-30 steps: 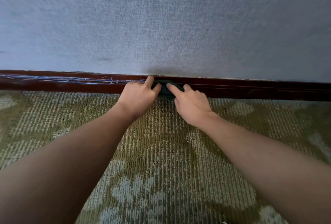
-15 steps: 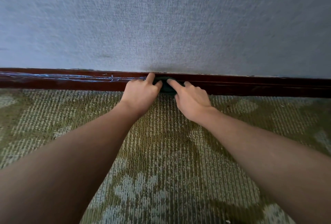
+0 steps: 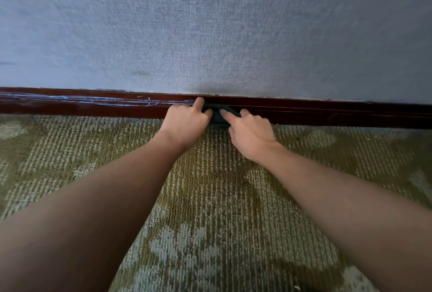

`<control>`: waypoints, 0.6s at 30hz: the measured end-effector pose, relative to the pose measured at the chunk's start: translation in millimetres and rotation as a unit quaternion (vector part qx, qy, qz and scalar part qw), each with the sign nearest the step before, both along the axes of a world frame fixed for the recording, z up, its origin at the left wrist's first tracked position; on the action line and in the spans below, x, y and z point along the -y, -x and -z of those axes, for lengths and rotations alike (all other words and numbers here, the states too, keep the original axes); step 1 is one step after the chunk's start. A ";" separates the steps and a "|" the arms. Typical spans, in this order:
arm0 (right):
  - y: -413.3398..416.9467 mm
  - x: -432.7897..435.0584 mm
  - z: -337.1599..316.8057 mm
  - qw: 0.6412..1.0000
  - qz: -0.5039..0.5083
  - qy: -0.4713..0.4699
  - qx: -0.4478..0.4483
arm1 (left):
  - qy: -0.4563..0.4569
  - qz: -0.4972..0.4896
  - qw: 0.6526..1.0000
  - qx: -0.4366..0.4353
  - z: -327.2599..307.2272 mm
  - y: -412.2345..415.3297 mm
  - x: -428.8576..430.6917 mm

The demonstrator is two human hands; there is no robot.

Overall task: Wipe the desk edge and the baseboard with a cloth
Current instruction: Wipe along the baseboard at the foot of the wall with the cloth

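The cloth [image 3: 218, 117] is a small, dark green-black wad, bunched rather than spread flat. It is pressed against the front face of the baseboard [image 3: 327, 114], near the middle of the visible run, with its lower edge at the baseboard's bottom line. Only its central portion is exposed. The baseboard is a dark reddish-brown glossy strip running horizontally. Left of the cloth its face carries pale bluish-white streaks and scratches; right of the cloth the face is uniformly dark.

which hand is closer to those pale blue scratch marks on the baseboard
Left. The left hand sits at the right end of the scratch marks; the right hand is farther right, across the cloth.
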State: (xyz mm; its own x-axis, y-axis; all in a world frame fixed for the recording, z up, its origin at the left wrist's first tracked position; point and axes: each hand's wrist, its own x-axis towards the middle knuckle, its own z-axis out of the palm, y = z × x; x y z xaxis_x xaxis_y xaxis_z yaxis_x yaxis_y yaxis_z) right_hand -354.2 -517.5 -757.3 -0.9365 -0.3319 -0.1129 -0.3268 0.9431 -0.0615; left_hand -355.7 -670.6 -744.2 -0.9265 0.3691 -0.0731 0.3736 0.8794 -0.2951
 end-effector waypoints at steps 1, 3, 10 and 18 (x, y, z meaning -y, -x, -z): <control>0.3 -0.3 0.9 1.000 0.002 -0.003 0.003 | 0.000 0.000 1.000 0.003 1.5 0.6 -1.3; 1.0 0.2 3.4 1.000 0.008 -0.004 0.010 | -0.007 -0.008 1.000 0.006 4.7 1.8 -2.9; 6.7 7.6 14.7 0.999 0.004 -0.013 0.043 | -0.022 -0.035 0.999 0.026 18.6 6.1 1.0; 11.5 16.4 26.9 0.998 0.001 -0.021 0.060 | -0.013 -0.038 0.999 0.034 34.6 5.3 6.7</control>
State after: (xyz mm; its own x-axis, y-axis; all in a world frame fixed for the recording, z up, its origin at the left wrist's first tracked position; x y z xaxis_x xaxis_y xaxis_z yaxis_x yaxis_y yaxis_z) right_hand -365.7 -533.8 -784.2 -0.9160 -0.3233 -0.2374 -0.3183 0.9461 -0.0601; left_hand -361.1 -677.3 -778.7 -0.9449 0.3011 -0.1281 0.3245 0.9129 -0.2475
